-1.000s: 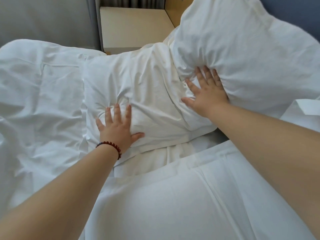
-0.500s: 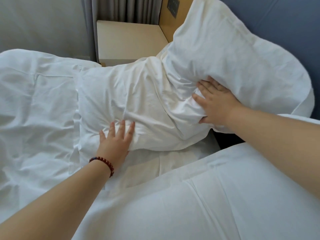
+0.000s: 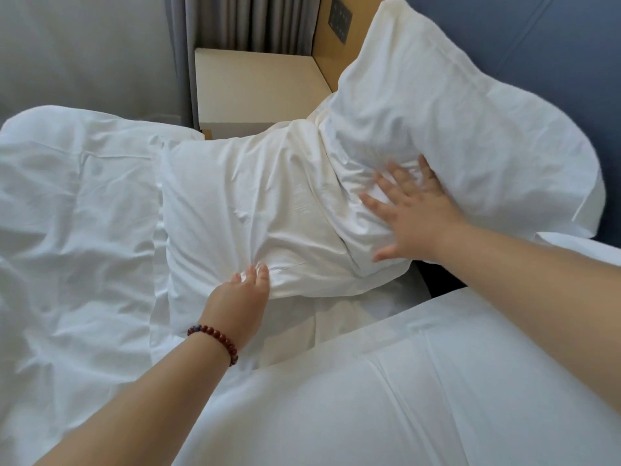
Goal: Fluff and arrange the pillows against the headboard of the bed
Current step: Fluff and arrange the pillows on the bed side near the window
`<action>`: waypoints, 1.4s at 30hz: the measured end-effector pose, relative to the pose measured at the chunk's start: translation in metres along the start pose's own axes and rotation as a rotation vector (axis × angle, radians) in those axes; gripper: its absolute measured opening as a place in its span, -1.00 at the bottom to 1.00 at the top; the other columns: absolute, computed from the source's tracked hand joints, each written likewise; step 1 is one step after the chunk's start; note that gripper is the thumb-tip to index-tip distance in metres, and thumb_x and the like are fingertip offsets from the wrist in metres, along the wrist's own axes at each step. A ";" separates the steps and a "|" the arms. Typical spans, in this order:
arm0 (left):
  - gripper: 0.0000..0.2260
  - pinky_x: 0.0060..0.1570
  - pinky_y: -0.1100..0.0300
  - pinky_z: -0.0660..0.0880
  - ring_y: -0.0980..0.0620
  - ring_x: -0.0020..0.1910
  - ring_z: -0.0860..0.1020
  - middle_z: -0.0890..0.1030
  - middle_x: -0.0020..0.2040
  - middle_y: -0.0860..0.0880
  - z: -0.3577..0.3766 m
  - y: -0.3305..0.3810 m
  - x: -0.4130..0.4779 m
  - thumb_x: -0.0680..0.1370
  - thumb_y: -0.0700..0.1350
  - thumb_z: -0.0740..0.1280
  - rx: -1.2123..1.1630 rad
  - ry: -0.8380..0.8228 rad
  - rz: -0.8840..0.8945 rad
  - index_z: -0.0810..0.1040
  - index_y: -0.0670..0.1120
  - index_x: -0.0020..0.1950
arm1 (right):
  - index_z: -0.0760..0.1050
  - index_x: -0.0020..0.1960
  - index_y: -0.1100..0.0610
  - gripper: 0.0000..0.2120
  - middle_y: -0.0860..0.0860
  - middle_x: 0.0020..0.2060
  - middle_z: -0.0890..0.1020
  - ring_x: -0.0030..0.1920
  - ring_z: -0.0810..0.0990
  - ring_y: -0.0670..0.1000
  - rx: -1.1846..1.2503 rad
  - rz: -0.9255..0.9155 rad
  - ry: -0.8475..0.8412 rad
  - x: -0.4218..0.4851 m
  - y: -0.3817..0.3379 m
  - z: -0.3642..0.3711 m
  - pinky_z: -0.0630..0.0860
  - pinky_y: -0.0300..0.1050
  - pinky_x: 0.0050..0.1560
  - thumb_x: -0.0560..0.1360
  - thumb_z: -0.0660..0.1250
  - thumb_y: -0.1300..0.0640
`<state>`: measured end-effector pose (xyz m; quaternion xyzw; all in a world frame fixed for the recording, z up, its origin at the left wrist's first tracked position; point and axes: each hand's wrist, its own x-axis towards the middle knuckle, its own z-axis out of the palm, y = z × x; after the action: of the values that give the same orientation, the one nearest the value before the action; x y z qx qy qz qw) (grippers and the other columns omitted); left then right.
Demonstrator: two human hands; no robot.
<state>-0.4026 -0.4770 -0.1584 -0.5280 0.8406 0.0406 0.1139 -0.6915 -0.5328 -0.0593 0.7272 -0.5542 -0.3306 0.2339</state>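
Observation:
A white pillow [image 3: 255, 210] lies flat on the bed in the middle. A second white pillow [image 3: 463, 122] leans upright against the blue headboard [image 3: 551, 52] at the right, its lower edge overlapping the flat one. My left hand [image 3: 240, 304], with a red bead bracelet at the wrist, touches the near edge of the flat pillow with its fingertips. My right hand [image 3: 410, 213], blurred and with fingers spread, presses flat where the two pillows meet. A third pillow [image 3: 420, 391] fills the near foreground under my right arm.
A rumpled white duvet [image 3: 74, 230] covers the left of the bed. A cream bedside table [image 3: 255, 89] stands behind the pillows, beside grey curtains [image 3: 255, 18] and a wooden panel with a switch plate [image 3: 341, 18]. A dark gap [image 3: 437, 280] shows by the headboard.
My left hand has slid back from the top of the flat pillow to its near edge. My right hand has opened and spread flat against the pillows' junction. The view has tilted up.

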 end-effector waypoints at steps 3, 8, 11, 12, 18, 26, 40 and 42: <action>-0.47 0.21 0.11 0.46 -0.12 0.45 0.35 0.21 0.55 -0.15 -0.001 0.002 0.006 0.63 -0.26 0.08 -0.014 -0.035 -0.032 -0.02 -0.16 0.58 | -0.18 0.60 -0.09 -0.10 0.14 0.58 -0.21 0.56 -0.29 0.21 0.139 0.199 0.270 -0.010 0.012 -0.023 -0.35 0.37 0.44 0.39 -0.25 -0.55; -0.20 0.30 0.00 0.37 -0.07 0.47 0.28 0.21 0.54 -0.05 -0.030 0.011 0.025 0.48 0.43 0.11 -0.185 0.182 -0.076 0.00 0.03 0.58 | -0.15 0.59 -0.12 -0.18 0.16 0.58 -0.11 0.56 -0.18 0.28 0.252 0.441 0.259 -0.009 0.047 -0.034 -0.22 0.28 0.51 0.47 -0.02 -0.45; -0.22 0.49 -0.24 -0.11 -0.16 0.56 -0.25 -0.26 0.59 -0.01 -0.049 0.028 0.057 0.45 0.50 -0.10 -0.259 0.273 -0.066 -0.29 0.21 0.55 | -0.24 0.58 -0.15 -0.13 0.16 0.58 -0.17 0.56 -0.18 0.28 0.283 0.469 0.228 -0.017 0.054 -0.021 -0.17 0.23 0.53 0.45 0.05 -0.47; -0.24 0.48 -0.27 -0.19 -0.16 0.54 -0.34 -0.34 0.57 -0.01 -0.051 0.035 0.071 0.45 0.51 -0.15 -0.275 0.275 -0.068 -0.34 0.22 0.53 | -0.23 0.58 -0.16 -0.12 0.18 0.58 -0.15 0.55 -0.15 0.29 0.303 0.496 0.234 -0.021 0.058 -0.018 -0.16 0.23 0.52 0.43 0.06 -0.48; -0.29 0.36 -0.37 -0.36 -0.20 0.48 -0.45 -0.38 0.56 -0.02 -0.040 0.067 0.125 0.45 0.48 -0.29 -0.305 0.206 -0.110 -0.40 0.21 0.51 | -0.18 0.57 -0.18 -0.04 0.29 0.19 0.38 0.10 0.43 0.26 0.345 0.640 0.166 -0.033 0.071 -0.023 0.36 0.16 0.15 0.34 0.14 -0.53; -0.40 0.30 -0.36 -0.48 -0.14 0.51 -0.42 -0.27 0.59 -0.01 -0.053 0.104 0.159 0.48 0.43 -0.30 -0.610 0.129 -0.071 -0.44 0.31 0.45 | 0.12 0.52 -0.14 -0.18 0.14 0.10 0.54 0.10 0.52 0.24 0.737 0.554 0.139 -0.037 0.090 -0.035 0.44 0.04 -0.09 0.39 0.34 -0.38; -0.50 0.52 -0.11 -0.19 -0.01 0.57 -0.19 -0.15 0.61 0.02 -0.071 0.098 0.158 0.66 0.17 -0.03 -1.174 0.518 0.007 -0.12 0.22 0.57 | 0.03 0.55 -0.18 -0.08 0.17 0.32 0.35 0.11 0.44 0.27 0.603 0.691 0.295 -0.049 0.066 -0.013 0.45 0.17 0.02 0.32 0.20 -0.51; -0.47 0.50 -0.16 -0.25 -0.06 0.56 -0.27 -0.25 0.60 0.03 -0.094 0.109 0.177 0.64 0.22 -0.06 -1.329 0.498 0.021 -0.19 0.22 0.56 | -0.10 0.55 -0.24 -0.11 0.16 0.12 0.42 -0.07 0.47 0.23 0.664 0.719 0.190 -0.050 0.067 -0.012 0.42 0.06 -0.16 0.34 0.08 -0.55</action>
<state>-0.5878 -0.6019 -0.1144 -0.4713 0.6439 0.4241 -0.4281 -0.7342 -0.5037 0.0071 0.5520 -0.8216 0.0329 0.1384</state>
